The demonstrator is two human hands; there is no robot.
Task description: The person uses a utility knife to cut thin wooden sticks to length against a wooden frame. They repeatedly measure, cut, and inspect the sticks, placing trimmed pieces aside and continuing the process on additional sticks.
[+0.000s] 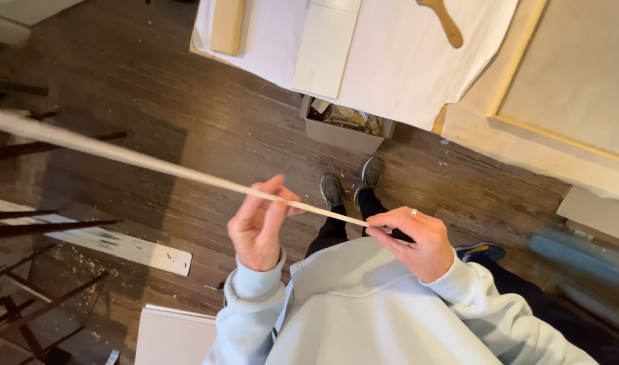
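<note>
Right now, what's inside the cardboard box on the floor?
The box holds a jumble of brownish scraps. The white cloth above covers its back part, so the rest is hidden.

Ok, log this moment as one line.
left hand: pinching thin wooden strip mid-length | right hand: holding strip's near end | strip: held above wood floor

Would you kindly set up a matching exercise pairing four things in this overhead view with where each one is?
Things:
1. long thin pale wooden strip
2. open grey cardboard box
3. flat wooden paddle-shaped tool
4. white rectangular board with dark smudges

Places:
A. lying on the white cloth over the table
B. held between the left hand and the right hand
C. flat on the dark wooden floor, left of the person
D. on the floor at the table's edge, ahead of the grey shoes

Pairs: 1-B, 2-D, 3-A, 4-C
</note>
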